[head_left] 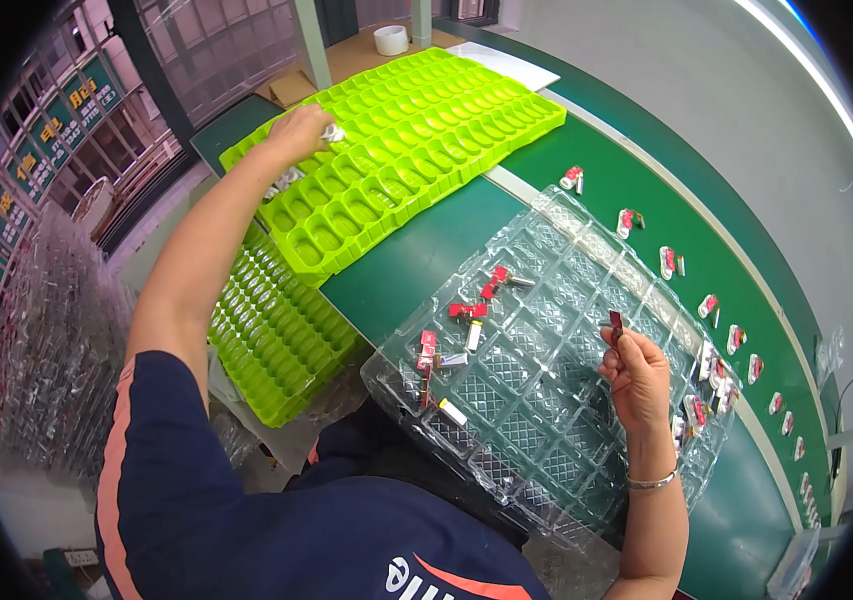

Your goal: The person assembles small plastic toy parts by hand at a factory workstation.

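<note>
My left hand (298, 136) is stretched out over the far left part of a lime green moulded tray (401, 140). Its fingers are closed on a small white part (333, 133) just above the tray's pockets. Over a clear plastic compartment tray (536, 400), my right hand (638, 378) pinches a small dark red flat piece (615, 322) upright between thumb and fingers. Left of that hand, the clear tray holds several red pieces with small cylinders attached, among them a red piece (427, 350). Right of the wrist lies a cluster of white and red parts (714, 378).
Along the green conveyor belt (691, 215) lie several spaced red-and-white parts (667, 262). More lime green trays (281, 330) are stacked lower left, beside a tall stack of clear trays (56, 340). A roll of white tape (391, 40) stands at the back.
</note>
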The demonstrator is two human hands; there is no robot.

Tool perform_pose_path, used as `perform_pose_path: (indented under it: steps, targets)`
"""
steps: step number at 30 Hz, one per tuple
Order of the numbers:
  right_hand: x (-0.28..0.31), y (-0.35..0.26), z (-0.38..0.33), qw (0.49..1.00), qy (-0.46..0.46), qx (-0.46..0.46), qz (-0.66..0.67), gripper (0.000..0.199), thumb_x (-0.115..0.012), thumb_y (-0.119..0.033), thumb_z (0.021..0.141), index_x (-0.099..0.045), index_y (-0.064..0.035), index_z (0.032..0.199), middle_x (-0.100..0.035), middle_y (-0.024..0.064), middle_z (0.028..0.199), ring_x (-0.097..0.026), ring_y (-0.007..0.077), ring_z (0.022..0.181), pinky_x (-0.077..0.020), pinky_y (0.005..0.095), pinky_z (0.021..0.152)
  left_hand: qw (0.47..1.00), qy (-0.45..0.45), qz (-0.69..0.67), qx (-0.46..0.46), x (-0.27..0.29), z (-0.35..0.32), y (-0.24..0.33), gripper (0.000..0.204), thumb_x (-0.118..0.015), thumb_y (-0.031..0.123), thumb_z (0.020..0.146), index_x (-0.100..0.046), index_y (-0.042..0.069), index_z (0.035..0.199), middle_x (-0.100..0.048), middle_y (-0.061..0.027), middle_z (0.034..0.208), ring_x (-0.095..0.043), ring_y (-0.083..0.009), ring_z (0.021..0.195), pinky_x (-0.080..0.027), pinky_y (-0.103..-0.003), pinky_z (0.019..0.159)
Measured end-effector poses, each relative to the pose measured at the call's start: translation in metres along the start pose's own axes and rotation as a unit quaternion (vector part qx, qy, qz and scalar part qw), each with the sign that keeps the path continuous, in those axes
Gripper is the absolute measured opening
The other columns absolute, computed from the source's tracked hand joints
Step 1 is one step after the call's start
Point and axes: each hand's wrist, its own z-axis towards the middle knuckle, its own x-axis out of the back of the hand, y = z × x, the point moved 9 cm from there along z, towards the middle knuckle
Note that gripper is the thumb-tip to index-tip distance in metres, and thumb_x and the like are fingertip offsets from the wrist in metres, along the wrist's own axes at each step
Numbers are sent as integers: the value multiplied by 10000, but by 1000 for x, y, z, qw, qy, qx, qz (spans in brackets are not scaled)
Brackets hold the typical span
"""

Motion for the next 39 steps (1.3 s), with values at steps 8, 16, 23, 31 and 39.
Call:
perform_pose_path:
  steps: [8, 16, 23, 31, 39]
  targets:
    - [14, -7, -1, 992, 99, 70, 17, 195, -572, -68, 847, -594, 21, 1019, -628, 107, 969, -538, 88, 666, -493, 247, 614, 854, -60, -490, -167, 50, -25, 259, 393, -756, 269, 628, -589, 20, 881, -617, -146, 789, -616, -246, 719, -474, -321, 643]
    - [37, -34, -11, 958, 180, 221, 17, 177, -535, -91, 882, -589, 12, 1016, -631, 68, 942, -590, 101, 800, -480, 224, 698, 743, -77, -593, -302, 60, -70, 434, 385, -740, 163, 658, -513, 4, 926, -612, -144, 765, -616, -261, 697, -480, -313, 621]
    - [55, -47, -7, 948, 235, 212, 37, 176, -555, -112, 877, -600, 9, 997, -552, -19, 733, -406, 12, 545, -331, 169, 448, 374, -479, -790, -81, 26, -81, 459, 310, -564, 119, 851, -452, -10, 1110, -588, -87, 949, -598, -162, 843, -496, -307, 762]
    - [53, -44, -6, 948, 231, 207, -69, 176, -574, -74, 855, -612, 5, 1007, -640, 48, 932, -533, 51, 748, -427, 186, 653, 121, -522, -844, 27, 6, -79, 433, 416, -405, 172, 935, -327, -24, 1293, -527, -113, 1059, -555, -239, 979, -457, -386, 911]
    - [36, -54, -11, 932, 199, 247, -176, 202, -562, -35, 845, -616, -1, 1036, -622, 78, 999, -559, 103, 923, -430, 224, 801, 148, -517, -842, 49, 3, -78, 429, 420, -416, 203, 933, -324, 30, 1305, -523, -113, 1115, -572, -216, 935, -487, -376, 858]
